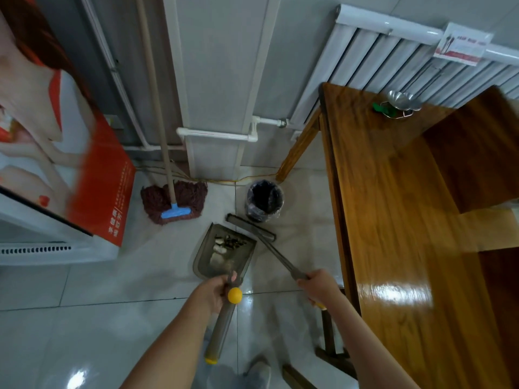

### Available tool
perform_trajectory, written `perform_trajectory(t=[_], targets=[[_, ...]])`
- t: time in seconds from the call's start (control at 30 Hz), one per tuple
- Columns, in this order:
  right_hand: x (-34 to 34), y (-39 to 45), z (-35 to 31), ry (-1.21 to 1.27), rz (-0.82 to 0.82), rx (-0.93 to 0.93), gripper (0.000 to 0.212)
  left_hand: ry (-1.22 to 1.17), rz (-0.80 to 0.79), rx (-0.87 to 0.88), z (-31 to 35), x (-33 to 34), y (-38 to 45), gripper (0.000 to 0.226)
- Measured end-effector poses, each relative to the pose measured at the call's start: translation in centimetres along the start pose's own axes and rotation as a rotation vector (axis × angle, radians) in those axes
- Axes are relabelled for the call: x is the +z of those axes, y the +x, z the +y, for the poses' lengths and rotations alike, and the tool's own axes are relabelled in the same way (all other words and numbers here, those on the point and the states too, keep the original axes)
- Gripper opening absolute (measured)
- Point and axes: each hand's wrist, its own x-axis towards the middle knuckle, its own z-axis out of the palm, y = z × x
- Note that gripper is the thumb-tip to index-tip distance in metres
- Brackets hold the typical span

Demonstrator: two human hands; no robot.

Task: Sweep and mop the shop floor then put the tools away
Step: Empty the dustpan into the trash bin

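Note:
A grey dustpan (238, 248) hangs low over the tiled floor with scraps and dirt lying in it. My left hand (216, 293) grips its handle near a yellow knob. My right hand (318, 287) grips the grey handle of a broom (251, 227), whose flat dark head lies at the dustpan's far edge, just in front of a small bin (265, 200) lined with a black bag. A mop (174, 202) with a brown string head and blue clamp leans upright against the wall to the left of the bin.
A glossy wooden table (398, 220) fills the right side, with a metal dish (401, 102) near a white radiator (393, 66). A white cabinet with an orange poster (70, 164) stands at left. Thin cables run along the wall base. My shoe (259, 372) shows below.

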Motion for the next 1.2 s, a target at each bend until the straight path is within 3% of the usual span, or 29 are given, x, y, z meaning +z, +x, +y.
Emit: perform_trajectory(t=[0.07, 0.2, 0.5, 0.7, 0.87, 1.03, 1.2], targets=[[-0.1, -0.1, 1.0, -0.013, -0.003, 0.000, 0.018, -0.048, -0.024, 0.029, -2.8, -0.7, -0.1, 0.059], [0.5, -0.4, 4.0, -0.032, -0.024, -0.005, 0.018, -0.075, 0.026, 0.007, -7.4, -1.3, -0.3, 0.034], [2.6, -1.3, 11.0, 0.031, -0.039, -0.068, 0.029, 0.013, 0.082, 0.011, -15.2, 1.0, 1.2, 0.030], [3.6, -1.1, 14.1, 0.096, -0.037, -0.101, 0.024, -0.140, 0.115, 0.001, -19.2, 1.0, 4.3, 0.027], [4.2, -1.4, 15.8, 0.092, 0.009, -0.166, 0.012, -0.168, 0.122, 0.097, -21.3, 1.9, 5.3, 0.037], [4.0, -1.3, 16.3, 0.107, 0.032, -0.203, 0.025, -0.217, 0.141, 0.144, -21.0, 0.3, 5.0, 0.032], [3.9, -0.9, 15.9, 0.114, 0.041, -0.217, 0.026, -0.084, 0.158, 0.141, -21.8, -0.3, 6.7, 0.049]])
